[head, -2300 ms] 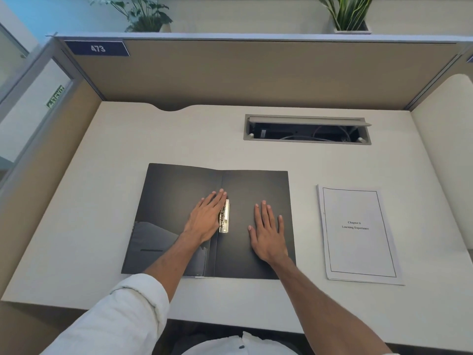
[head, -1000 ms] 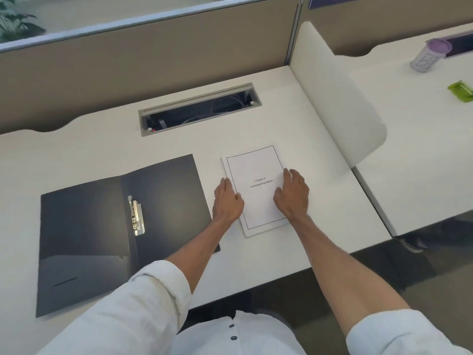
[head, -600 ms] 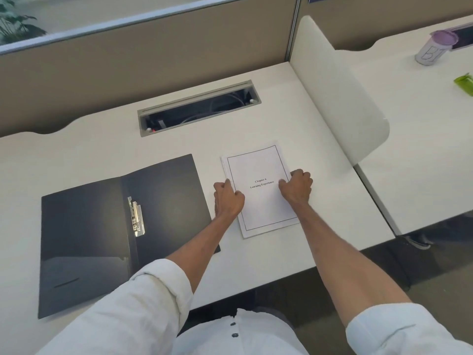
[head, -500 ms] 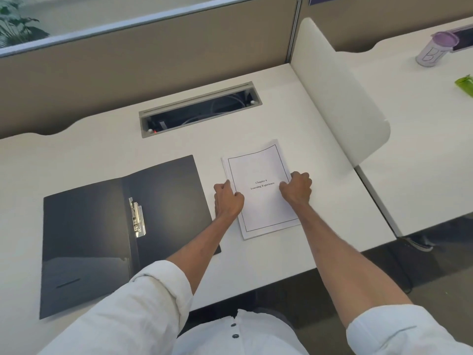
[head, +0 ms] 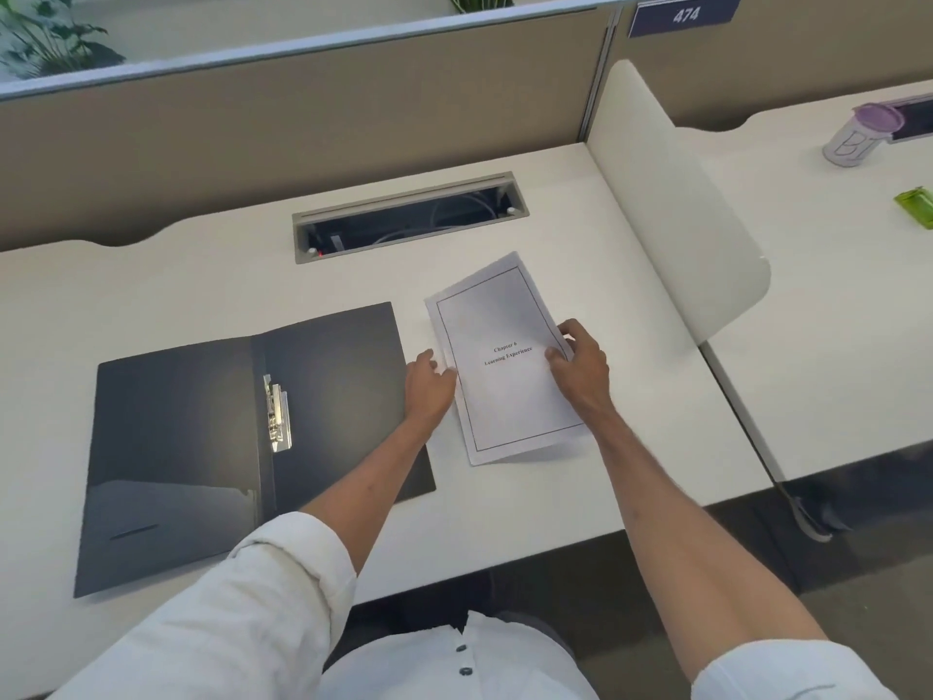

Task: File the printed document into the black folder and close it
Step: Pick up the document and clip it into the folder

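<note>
The black folder [head: 176,447] lies open and flat on the white desk [head: 151,275], with a metal clip [head: 277,414] beside its spine. To its right the printed document [head: 500,356], a white stack with a framed title page, is raised off the desk and tilted. My right hand [head: 578,366] grips its right edge, thumb on the top page. My left hand [head: 429,384] holds its left edge, fingers under the paper.
A cable tray slot [head: 409,219] is cut into the desk behind the document. A white curved divider [head: 676,204] stands to the right. On the neighbouring desk sit a purple-lidded cup [head: 858,136] and a green object [head: 916,204]. Beige partition walls close the back.
Both hands left the folder, moved right to the document and curled onto its side edges. The stack has now come up off the desk and turned slightly.
</note>
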